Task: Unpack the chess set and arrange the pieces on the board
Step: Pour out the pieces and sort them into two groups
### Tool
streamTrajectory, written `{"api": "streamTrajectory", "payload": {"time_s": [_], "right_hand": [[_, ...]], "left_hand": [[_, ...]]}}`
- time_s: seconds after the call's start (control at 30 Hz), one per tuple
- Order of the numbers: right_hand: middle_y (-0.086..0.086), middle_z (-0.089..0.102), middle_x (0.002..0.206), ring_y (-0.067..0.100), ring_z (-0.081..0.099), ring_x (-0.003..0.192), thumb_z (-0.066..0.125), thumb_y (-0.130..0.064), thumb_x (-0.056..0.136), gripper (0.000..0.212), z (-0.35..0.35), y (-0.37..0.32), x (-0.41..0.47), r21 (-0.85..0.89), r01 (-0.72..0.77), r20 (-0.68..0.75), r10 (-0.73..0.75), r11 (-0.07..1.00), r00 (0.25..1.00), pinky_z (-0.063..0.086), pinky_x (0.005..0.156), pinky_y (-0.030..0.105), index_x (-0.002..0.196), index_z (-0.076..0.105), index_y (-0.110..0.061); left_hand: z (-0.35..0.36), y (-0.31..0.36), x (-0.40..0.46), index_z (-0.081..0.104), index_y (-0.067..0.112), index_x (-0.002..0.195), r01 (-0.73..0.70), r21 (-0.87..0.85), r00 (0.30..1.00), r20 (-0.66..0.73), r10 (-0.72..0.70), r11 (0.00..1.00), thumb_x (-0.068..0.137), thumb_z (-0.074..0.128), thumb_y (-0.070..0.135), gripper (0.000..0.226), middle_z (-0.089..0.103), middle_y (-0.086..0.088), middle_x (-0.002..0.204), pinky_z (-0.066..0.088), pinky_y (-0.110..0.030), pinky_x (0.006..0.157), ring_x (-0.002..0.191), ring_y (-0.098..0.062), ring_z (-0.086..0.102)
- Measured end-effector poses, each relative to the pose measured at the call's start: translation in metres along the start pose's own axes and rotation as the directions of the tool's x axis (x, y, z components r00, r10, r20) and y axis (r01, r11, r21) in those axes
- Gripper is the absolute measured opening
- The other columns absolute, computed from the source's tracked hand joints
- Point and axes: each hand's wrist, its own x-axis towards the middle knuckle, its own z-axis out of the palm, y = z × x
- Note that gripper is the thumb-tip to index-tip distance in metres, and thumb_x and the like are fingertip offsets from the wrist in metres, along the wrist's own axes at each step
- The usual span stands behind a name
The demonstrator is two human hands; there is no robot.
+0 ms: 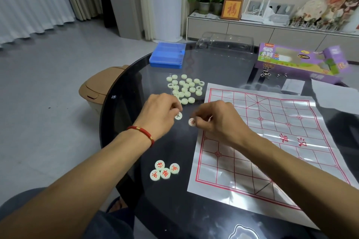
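Pinching 1 disc each: left hand point(162, 110) fingers on a black-marked piece point(178, 116), right hand point(215, 120) on a red-marked piece point(192, 122). Discs look small, light, hard, slick on glass tabletop point(136, 87) — grip by rim. Pile point(184, 89) just behind, board point(262, 141) at right w/ 0 pieces.

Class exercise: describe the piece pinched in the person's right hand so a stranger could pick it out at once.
Start at the red-lined paper board on the dark glass table. Just off its left edge, the right hand pinches a pale round piece. Unlike the left hand's black-marked piece, its character is red.
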Motion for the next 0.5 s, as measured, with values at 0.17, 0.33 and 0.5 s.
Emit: {"api": "streamTrajectory", "payload": {"time_s": [0.17, 0.33, 0.5], "right_hand": [[-0.010, 0.074, 0.076, 0.000, 0.067, 0.071, 0.078, -0.029, 0.086, 0.007, -0.008, -0.006, -0.004, 0.185, -0.082, 0.057, 0.073, 0.979, 0.996, 0.047, 0.061, 0.009, 0.082, 0.077, -0.023], [-0.012, 0.072, 0.074, -0.003, 0.064, 0.069, 0.072, -0.024, 0.088, 0.008, -0.008, -0.013, -0.011, 0.135, -0.067, 0.083, 0.056, 0.989, 0.995, 0.044, 0.059, 0.008, 0.080, 0.075, -0.024], [-0.015, 0.073, 0.081, -0.003, 0.066, 0.075, 0.070, -0.026, 0.092, 0.009, -0.005, -0.016, -0.016, 0.080, -0.009, 0.130, -0.001, 0.997, 0.991, 0.048, 0.063, 0.009, 0.090, 0.078, -0.025]], "left_hand": [[-0.016, 0.000, -0.015, 0.077, 0.026, 0.095, 0.079, -0.181, 0.995, 0.075, -0.067, 0.980, 0.095, 0.067, 0.021, 0.011, 0.068, 0.012, 0.081, 0.045, -0.009, 0.068, 0.080, -0.003, 0.064], [-0.032, -0.010, -0.031, 0.077, 0.029, 0.095, 0.028, -0.096, 0.990, 0.142, -0.014, 0.995, 0.096, 0.066, 0.024, 0.012, 0.069, 0.014, 0.082, 0.040, -0.006, 0.063, 0.080, -0.001, 0.063], [-0.042, -0.025, -0.056, 0.075, 0.031, 0.098, -0.022, 0.022, 0.971, 0.237, 0.016, 1.000, 0.096, 0.065, 0.027, 0.011, 0.069, 0.016, 0.087, 0.044, -0.008, 0.068, 0.083, 0.002, 0.062]]}}
